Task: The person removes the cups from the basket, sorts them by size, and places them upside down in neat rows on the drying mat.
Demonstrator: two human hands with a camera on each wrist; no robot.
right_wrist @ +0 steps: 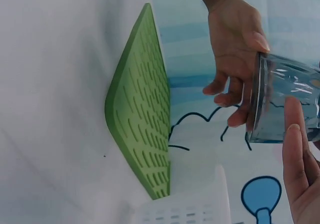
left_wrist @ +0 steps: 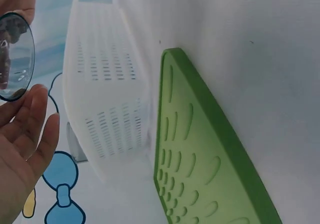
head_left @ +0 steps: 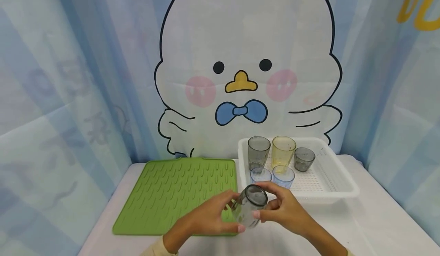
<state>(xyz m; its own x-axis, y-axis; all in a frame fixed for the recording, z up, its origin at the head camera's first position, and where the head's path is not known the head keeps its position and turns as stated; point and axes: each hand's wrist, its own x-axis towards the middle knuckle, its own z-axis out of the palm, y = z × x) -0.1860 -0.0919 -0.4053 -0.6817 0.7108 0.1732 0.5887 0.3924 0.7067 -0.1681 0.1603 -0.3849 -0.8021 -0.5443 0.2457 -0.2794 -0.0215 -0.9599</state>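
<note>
A clear grey drinking glass (head_left: 248, 212) is held between both hands above the table, tilted, with its darker round end up. My left hand (head_left: 211, 214) grips its lower left side, the thumb near the lower end. From the right, my right hand (head_left: 288, 210) holds the glass near its upper end, between thumb and fingers. In the right wrist view, the left thumb touches the edge of the glass (right_wrist: 280, 101). A green ridged mat (head_left: 178, 195) lies behind and left of the hands.
Right of the mat stands a white perforated basket (head_left: 338, 193). It holds a tall grey glass (head_left: 258, 153), a yellow glass (head_left: 283, 153), a short grey glass (head_left: 304, 159) and two bluish glasses, one of them at right (head_left: 283, 177). A printed curtain (head_left: 240, 38) hangs behind the table.
</note>
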